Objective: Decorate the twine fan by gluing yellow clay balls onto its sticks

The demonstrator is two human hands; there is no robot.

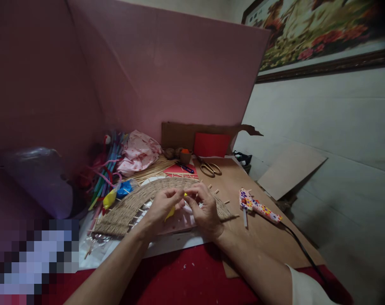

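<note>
My left hand (163,206) and my right hand (204,210) meet over a curved arch wound in jute rope (138,201) with thin wooden sticks poking out of it. Both hands pinch a small yellow piece (170,212); the left holds its lower end, the right fingers close on its top. The arch lies on a white sheet, partly hidden under my hands.
A floral-patterned glue gun (257,207) with a black cord lies on brown cardboard (268,237) to the right. Scissors (208,168), a red card (211,145) and a small pot stand behind. Coloured pipe cleaners (106,178) and a pink bag (138,153) lie at the left.
</note>
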